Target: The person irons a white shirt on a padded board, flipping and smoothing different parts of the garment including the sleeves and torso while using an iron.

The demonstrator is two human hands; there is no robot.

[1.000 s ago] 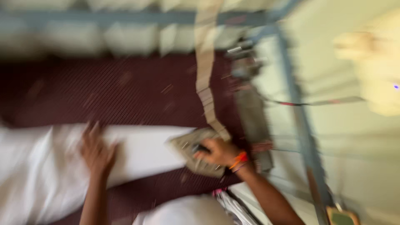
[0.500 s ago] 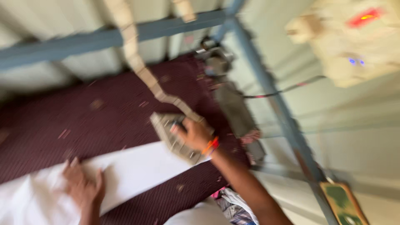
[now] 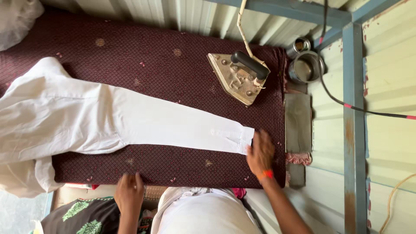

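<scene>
Lying flat on the dark red desk is a long white sleeve of a white shirt. The sleeve reaches from the left side almost to the right end of the desk. The right hand rests on the cuff end of the sleeve, with its fingers spread flat and holding nothing. The left hand sits at the near edge of the desk, apart from the sleeve. Its fingers lie flat on the edge and grip nothing. An old metal iron with a black handle stands on the desk past the sleeve, not touching it. Two round metal cups sit just past the right end of the desk.
</scene>
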